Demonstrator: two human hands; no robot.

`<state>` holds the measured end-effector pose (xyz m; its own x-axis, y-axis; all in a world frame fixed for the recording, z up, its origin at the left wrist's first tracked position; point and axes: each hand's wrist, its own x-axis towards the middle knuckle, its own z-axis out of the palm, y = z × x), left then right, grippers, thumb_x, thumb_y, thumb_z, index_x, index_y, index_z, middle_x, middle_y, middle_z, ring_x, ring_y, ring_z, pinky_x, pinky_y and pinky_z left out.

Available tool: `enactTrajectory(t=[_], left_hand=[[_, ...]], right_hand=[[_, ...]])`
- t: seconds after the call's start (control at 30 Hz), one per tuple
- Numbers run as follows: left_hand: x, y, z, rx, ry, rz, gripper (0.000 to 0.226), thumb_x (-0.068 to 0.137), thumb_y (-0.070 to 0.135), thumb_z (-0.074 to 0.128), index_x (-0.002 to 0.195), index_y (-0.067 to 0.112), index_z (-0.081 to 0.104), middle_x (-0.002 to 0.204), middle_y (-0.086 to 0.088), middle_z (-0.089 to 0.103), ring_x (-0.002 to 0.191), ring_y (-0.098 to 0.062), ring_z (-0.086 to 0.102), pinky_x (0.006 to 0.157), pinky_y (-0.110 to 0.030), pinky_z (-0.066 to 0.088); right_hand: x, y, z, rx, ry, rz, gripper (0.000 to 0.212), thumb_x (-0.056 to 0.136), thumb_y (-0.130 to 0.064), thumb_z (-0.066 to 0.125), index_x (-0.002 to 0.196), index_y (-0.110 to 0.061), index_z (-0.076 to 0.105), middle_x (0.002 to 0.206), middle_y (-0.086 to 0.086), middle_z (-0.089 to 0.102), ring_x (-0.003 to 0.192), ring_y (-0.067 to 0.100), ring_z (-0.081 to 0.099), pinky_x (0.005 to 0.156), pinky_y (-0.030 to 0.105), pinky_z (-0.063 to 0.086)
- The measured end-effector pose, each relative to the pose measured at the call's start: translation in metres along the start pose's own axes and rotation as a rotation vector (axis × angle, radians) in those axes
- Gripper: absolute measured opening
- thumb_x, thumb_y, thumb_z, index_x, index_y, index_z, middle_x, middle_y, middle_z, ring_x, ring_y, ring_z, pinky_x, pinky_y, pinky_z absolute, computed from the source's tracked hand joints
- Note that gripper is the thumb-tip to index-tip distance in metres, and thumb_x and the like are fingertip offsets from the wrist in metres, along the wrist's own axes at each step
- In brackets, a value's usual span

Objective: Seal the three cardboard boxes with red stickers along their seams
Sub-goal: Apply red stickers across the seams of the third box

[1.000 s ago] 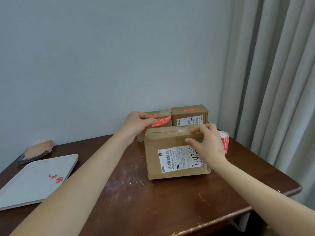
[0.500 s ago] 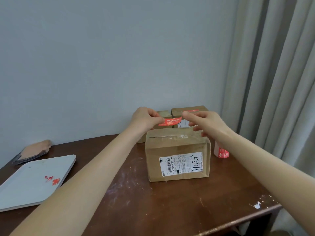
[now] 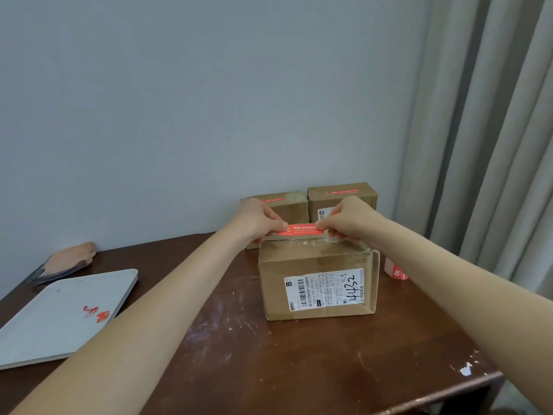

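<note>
Red sticker (image 3: pixel 305 230) was stretched flat and level between the two hands, just above the rear top edge of the front box (image 3: pixel 317 280). Could not tell whether it touched the cardboard or hung free of it. White print faced the camera.

Left hand (image 3: pixel 260 221) pinched the sticker's left end, thumb and fingertips (image 3: pixel 279 224) pressed together on it, the other fingers curled in behind. Right hand (image 3: pixel 347 220) pinched the right end the same way, fingertips (image 3: pixel 321 226) closed on the strip, knuckles up. Only the sticker's middle stretch showed between the two grips.

Both forearms were bare and reached forward from the lower corners, converging over the box; the wrists sat at about the same height, backs of the hands turned toward the camera.

Front box stood on the dark wooden table (image 3: pixel 239 354), its shipping label (image 3: pixel 324 289) with barcode and handwritten digits on the near face, clear tape along the top seam. Behind it, against the wall, stood two smaller boxes side by side: rear left box (image 3: pixel 287 205) and rear right box (image 3: pixel 344 196), each with a red strip on top.

Sticker roll (image 3: pixel 395 269) lay on the table just right of the front box, partly hidden by the right forearm. White tray (image 3: pixel 59 316) lay at the table's left with red scraps (image 3: pixel 97 314) on it; a pinkish flat object (image 3: pixel 68 259) lay beyond it. Grey curtain (image 3: pixel 493 145) hung at the right
</note>
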<state>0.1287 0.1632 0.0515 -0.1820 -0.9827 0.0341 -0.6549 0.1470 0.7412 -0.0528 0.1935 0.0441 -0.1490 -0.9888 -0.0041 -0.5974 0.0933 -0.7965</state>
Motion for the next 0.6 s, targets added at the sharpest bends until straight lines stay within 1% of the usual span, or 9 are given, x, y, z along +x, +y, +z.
enactTrajectory(t=[0.07,0.13,0.27,0.3,0.37,0.4,0.43,0.5,0.6], left_hand=[[0.001,-0.001,0.001,0.046,0.015,0.016,0.010,0.080,0.017,0.073,0.079,0.007,0.070,0.059,-0.006,0.053,0.044,-0.014,0.038,0.046,-0.021,0.034],[0.003,-0.004,0.003,0.058,0.029,0.021,0.016,0.080,0.017,0.074,0.087,0.004,0.071,0.062,-0.006,0.055,0.046,-0.014,0.041,0.044,-0.020,0.035],[0.006,-0.009,0.006,0.112,0.054,-0.001,0.035,0.078,0.024,0.076,0.102,0.012,0.054,0.085,-0.007,0.057,0.052,-0.013,0.048,0.048,-0.021,0.035],[0.006,-0.010,0.006,0.131,0.059,0.003,0.038,0.078,0.025,0.076,0.105,0.012,0.053,0.089,-0.008,0.058,0.055,-0.015,0.052,0.050,-0.021,0.037],[0.008,-0.012,0.006,0.169,0.072,0.016,0.044,0.076,0.027,0.078,0.109,0.010,0.055,0.100,-0.012,0.063,0.079,-0.027,0.063,0.063,-0.025,0.042],[0.009,-0.013,0.007,0.179,0.077,0.019,0.045,0.075,0.028,0.078,0.109,0.010,0.055,0.106,-0.012,0.063,0.092,-0.031,0.064,0.068,-0.027,0.042],[0.009,-0.014,0.007,0.181,0.077,0.018,0.045,0.074,0.028,0.079,0.107,0.011,0.054,0.108,-0.012,0.064,0.099,-0.032,0.062,0.071,-0.028,0.042],[0.009,-0.015,0.008,0.180,0.070,0.013,0.043,0.073,0.028,0.079,0.103,0.013,0.052,0.109,-0.012,0.064,0.102,-0.032,0.061,0.072,-0.029,0.042],[0.009,-0.015,0.008,0.196,0.075,0.011,0.044,0.073,0.028,0.080,0.105,0.014,0.053,0.110,-0.011,0.063,0.102,-0.029,0.061,0.074,-0.030,0.043]], right_hand=[[0.004,-0.001,0.002,-0.092,0.010,-0.013,0.022,0.079,-0.019,0.072,0.077,0.003,0.071,0.055,0.002,0.057,0.052,0.013,0.047,0.059,0.026,0.043],[0.007,-0.001,0.004,-0.149,-0.004,-0.015,0.019,0.079,-0.020,0.071,0.071,-0.003,0.066,0.057,0.003,0.054,0.055,0.014,0.046,0.061,0.027,0.041],[0.012,0.000,0.007,-0.208,-0.042,0.004,0.017,0.079,-0.021,0.070,0.071,-0.007,0.063,0.061,0.006,0.059,0.055,0.016,0.049,0.064,0.030,0.043],[0.013,0.000,0.008,-0.214,-0.046,0.010,0.017,0.079,-0.021,0.070,0.072,-0.007,0.064,0.060,0.005,0.059,0.054,0.016,0.050,0.063,0.030,0.043],[0.014,-0.001,0.009,-0.225,-0.049,0.019,0.016,0.079,-0.022,0.070,0.074,-0.007,0.066,0.062,0.006,0.061,0.056,0.017,0.052,0.064,0.030,0.044],[0.014,-0.001,0.010,-0.228,-0.052,0.021,0.016,0.079,-0.022,0.070,0.074,-0.007,0.066,0.063,0.006,0.061,0.058,0.017,0.052,0.065,0.030,0.044],[0.015,-0.001,0.010,-0.230,-0.056,0.020,0.016,0.079,-0.022,0.070,0.073,-0.007,0.065,0.064,0.006,0.061,0.059,0.018,0.052,0.065,0.030,0.043],[0.015,-0.001,0.011,-0.242,-0.057,0.018,0.018,0.079,-0.021,0.069,0.070,-0.007,0.064,0.064,0.006,0.060,0.060,0.018,0.052,0.064,0.030,0.043],[0.015,-0.001,0.012,-0.279,-0.049,0.023,0.023,0.078,-0.020,0.068,0.060,-0.009,0.061,0.057,0.003,0.059,0.056,0.018,0.052,0.062,0.029,0.043]])
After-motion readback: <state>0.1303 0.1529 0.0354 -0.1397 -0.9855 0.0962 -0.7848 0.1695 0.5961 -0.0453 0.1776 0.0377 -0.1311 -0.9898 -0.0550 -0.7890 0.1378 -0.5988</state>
